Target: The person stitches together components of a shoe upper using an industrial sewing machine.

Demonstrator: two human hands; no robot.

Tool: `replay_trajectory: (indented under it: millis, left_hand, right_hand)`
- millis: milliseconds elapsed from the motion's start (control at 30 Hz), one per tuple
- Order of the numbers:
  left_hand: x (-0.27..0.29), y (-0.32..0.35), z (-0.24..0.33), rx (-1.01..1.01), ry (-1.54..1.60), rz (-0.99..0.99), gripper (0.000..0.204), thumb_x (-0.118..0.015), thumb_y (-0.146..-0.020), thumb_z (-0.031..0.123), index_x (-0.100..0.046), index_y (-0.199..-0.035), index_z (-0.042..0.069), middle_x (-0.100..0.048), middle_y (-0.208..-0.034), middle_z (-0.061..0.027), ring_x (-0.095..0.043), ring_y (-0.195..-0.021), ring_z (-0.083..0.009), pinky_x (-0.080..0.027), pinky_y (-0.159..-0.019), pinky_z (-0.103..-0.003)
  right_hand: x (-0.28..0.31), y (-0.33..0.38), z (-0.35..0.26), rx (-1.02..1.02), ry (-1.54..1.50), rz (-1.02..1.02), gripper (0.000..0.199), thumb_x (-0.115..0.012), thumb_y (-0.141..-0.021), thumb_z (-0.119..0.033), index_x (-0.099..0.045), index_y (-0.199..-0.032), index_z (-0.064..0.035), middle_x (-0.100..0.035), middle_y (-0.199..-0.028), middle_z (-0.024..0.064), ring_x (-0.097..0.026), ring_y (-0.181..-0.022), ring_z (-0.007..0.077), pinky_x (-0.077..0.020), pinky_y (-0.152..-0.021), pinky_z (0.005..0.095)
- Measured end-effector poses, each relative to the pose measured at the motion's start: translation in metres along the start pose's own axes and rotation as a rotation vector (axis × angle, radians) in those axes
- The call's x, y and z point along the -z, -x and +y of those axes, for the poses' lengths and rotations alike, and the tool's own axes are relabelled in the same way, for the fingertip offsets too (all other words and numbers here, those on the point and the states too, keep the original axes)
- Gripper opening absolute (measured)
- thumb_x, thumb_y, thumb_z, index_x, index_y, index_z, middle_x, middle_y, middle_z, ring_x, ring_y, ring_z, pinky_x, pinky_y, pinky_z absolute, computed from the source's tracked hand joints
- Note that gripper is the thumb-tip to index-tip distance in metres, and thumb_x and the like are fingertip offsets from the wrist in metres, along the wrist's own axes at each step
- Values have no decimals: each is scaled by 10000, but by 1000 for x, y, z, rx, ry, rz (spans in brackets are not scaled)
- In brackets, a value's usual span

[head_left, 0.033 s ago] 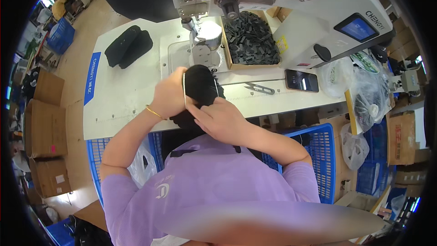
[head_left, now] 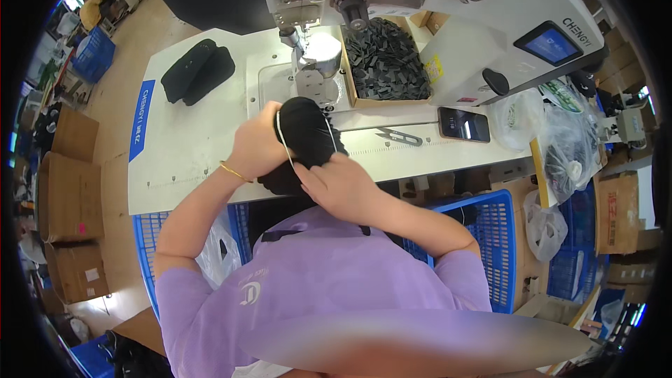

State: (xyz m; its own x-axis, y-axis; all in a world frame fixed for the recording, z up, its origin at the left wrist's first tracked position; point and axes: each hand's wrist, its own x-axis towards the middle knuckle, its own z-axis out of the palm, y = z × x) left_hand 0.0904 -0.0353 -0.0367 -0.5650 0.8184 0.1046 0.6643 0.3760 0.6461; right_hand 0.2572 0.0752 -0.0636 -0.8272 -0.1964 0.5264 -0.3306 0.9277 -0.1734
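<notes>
At the front edge of the sewing table, I hold a thick bundle of black fabric pieces (head_left: 305, 126) between my hands. A thin white band (head_left: 281, 133) loops around it, one side on the left and the other on the right. My left hand (head_left: 257, 141) grips the bundle's left side, its fingertips partly hidden. At the lower right, my right hand (head_left: 339, 185) is closed near the band, with bent fingers against the bundle. Whether they pinch the band or the fabric is hard to make out. Just beyond the bundle is the sewing machine's needle area (head_left: 308, 73).
Black fabric pieces (head_left: 198, 71) lie on the table's left. A cardboard box (head_left: 353, 91) of small black strips stands beside the needle area. Thread snips (head_left: 400, 136) and a phone (head_left: 465, 124) lie to the right. Blue baskets (head_left: 509, 252) sit below the table edge.
The band's left side has shifted left and now slants across the bundle, and its right side shows more. My left hand has moved slightly left and the right hand has shifted a little.
</notes>
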Motion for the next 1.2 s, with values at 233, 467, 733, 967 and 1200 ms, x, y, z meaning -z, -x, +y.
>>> replay_trajectory:
  millis: [233, 467, 733, 967, 1200]
  left_hand:
    - [9, 11, -35, -31, 580, -205, 633, -790, -695, 134, -496, -1242, 5, -627, -1116, -86, -588, -1038, -149, -454, -906, -296]
    - [28, 7, -61, 110, 867, -231, 707, -808, -611, 69, -520, -1251, -19, -627, -1124, -66, -580, -1032, -194, -457, -929, -343]
    - [-12, 20, 61, -273, -318, -194, 676, -828, -597, 165, -493, -1170, 35, -591, -1034, -179, -612, -898, -314, -487, -777, -376]
    - [-11, -38, 32, -335, 335, -529, 986, -881, -527, 478, -457, -1251, -38, -592, -1144, -106, -590, -1038, -210, -464, -916, -346]
    - [-93, -38, 75, -212, 466, -644, 913, -869, -552, 499, -515, -1202, -36, -613, -1102, -107, -597, -1014, -208, -474, -884, -345]
  right_hand:
    - [-36, 37, 56, -528, -833, 45, 217, -510, -865, -157, -603, -884, 38, -631, -804, 163, -616, -737, 343, -498, -709, 399]
    - [-6, 23, 53, -193, -543, -73, 159, -513, -836, -135, -573, -780, 2, -574, -784, 155, -575, -690, 349, -485, -663, 404]
    - [-9, 12, -20, 114, -507, 183, 306, -634, -738, -234, -539, -510, -53, -539, -545, 113, -552, -445, 298, -438, -416, 409]
    - [19, 109, 18, -222, -567, 516, 206, -672, -780, -159, -553, -660, -41, -564, -738, 67, -591, -633, 236, -450, -530, 331]
    - [21, 155, -5, -866, -1236, 777, 1071, -767, -691, -174, -49, -1472, -30, -337, -1410, 197, -270, -1362, 286, -238, -1113, 334]
